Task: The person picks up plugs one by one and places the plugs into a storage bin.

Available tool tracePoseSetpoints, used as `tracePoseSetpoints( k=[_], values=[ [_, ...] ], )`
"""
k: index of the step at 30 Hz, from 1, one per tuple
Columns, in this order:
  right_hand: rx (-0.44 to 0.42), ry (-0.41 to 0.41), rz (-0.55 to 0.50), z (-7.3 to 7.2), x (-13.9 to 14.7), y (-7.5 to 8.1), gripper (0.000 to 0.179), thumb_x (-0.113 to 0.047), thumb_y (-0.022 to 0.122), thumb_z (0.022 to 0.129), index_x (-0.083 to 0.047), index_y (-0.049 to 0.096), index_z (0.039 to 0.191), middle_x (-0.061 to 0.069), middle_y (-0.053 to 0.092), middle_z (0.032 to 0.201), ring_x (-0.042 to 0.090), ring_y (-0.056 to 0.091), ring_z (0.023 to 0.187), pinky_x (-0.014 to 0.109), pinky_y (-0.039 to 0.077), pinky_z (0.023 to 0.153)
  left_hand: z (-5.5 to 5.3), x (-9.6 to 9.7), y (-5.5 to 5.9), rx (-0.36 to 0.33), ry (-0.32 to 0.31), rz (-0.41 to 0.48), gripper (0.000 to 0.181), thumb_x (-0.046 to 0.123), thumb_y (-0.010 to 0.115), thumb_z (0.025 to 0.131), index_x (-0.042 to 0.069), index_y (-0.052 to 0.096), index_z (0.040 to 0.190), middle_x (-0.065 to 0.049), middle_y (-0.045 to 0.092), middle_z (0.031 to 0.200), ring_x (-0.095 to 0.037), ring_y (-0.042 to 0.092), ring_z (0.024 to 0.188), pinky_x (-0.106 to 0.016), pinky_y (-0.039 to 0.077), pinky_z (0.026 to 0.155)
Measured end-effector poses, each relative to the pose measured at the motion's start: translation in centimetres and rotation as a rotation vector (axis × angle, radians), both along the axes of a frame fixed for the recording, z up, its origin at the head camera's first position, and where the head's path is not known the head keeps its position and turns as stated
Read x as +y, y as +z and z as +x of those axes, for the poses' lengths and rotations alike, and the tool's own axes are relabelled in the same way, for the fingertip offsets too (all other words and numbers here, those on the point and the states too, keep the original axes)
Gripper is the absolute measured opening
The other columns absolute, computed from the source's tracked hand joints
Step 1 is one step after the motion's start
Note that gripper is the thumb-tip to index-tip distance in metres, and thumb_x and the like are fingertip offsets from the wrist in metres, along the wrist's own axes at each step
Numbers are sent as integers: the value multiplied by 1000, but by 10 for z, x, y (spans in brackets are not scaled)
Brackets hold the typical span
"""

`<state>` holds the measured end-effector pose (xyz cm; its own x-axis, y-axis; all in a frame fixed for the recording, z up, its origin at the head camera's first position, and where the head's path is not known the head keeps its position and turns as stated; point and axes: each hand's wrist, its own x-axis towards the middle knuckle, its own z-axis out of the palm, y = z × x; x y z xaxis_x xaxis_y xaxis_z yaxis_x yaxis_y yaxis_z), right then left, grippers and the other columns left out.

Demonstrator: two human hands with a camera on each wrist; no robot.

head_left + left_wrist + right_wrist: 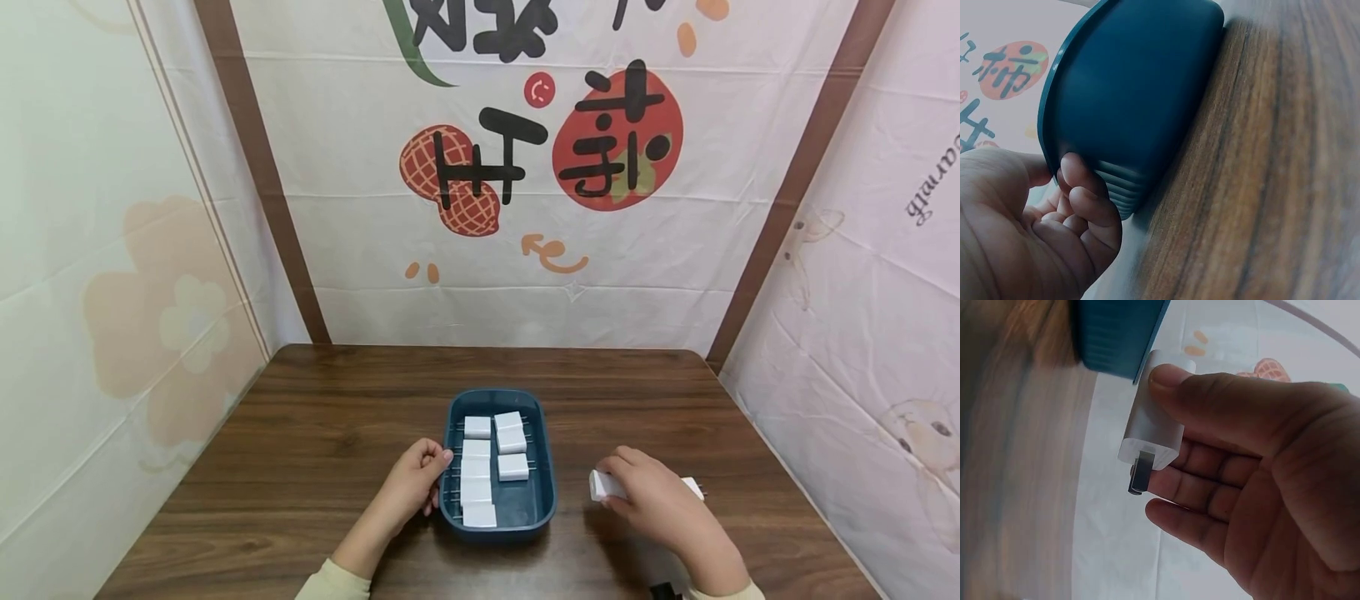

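Observation:
My left hand [411, 482] pinches the left rim of a dark blue plastic bin [527, 505], thumb over the edge and fingers curled against the ribbed outer wall [1124, 181]. Inside the bin lie several white charger plugs [476, 469], in a longer left column and a shorter right one, their prongs pointing to the sides. To the right of the bin, my right hand [651, 498] holds one white charger plug [1152, 425] between thumb and fingers. Its two flat metal prongs [1142, 472] show in the right wrist view.
Another white plug [693, 487] lies on the brown wooden table [360, 392], partly hidden behind my right hand. A small black object [664, 591] shows at the bottom edge by the right wrist. Printed white curtains [360, 250] hang behind and at both sides of the table.

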<state>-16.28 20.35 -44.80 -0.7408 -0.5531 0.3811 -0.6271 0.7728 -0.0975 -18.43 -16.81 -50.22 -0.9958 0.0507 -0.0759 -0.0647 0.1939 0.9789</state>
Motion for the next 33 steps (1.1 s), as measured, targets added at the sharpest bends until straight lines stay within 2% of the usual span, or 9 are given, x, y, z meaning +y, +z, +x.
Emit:
tracePoseSetpoints(
  k=[8,19,28,33],
  values=[
    [-44,-21,20,-3,-15,10,35,-20,89,79,-13,70,108,-8,60,97,10,60,89,37,57,80,-1,0,0,-4,-7,-5,27,28,57,107,2,53,107,-5,54,66,-16,49,47,-24,42,41],
    [-2,41,45,-11,-34,24,37,-21,89,80,-13,69,111,-6,62,100,9,61,91,35,57,79,-1,-1,1,-8,-1,11,24,26,56,107,2,53,106,-5,54,65,-15,49,47,-25,41,41],
    [-83,32,81,-16,-52,31,35,-23,86,84,-15,71,115,-7,63,102,9,61,92,34,57,83,0,4,0,-2,26,2,25,27,57,106,2,54,107,-6,54,65,-17,47,46,-27,40,40],
    [-100,34,97,-17,-60,31,34,-24,85,85,-14,71,115,-6,63,102,9,61,91,35,57,84,0,2,0,-1,19,7,25,26,57,107,2,53,106,-6,53,65,-16,48,46,-26,40,40]
  ],
)
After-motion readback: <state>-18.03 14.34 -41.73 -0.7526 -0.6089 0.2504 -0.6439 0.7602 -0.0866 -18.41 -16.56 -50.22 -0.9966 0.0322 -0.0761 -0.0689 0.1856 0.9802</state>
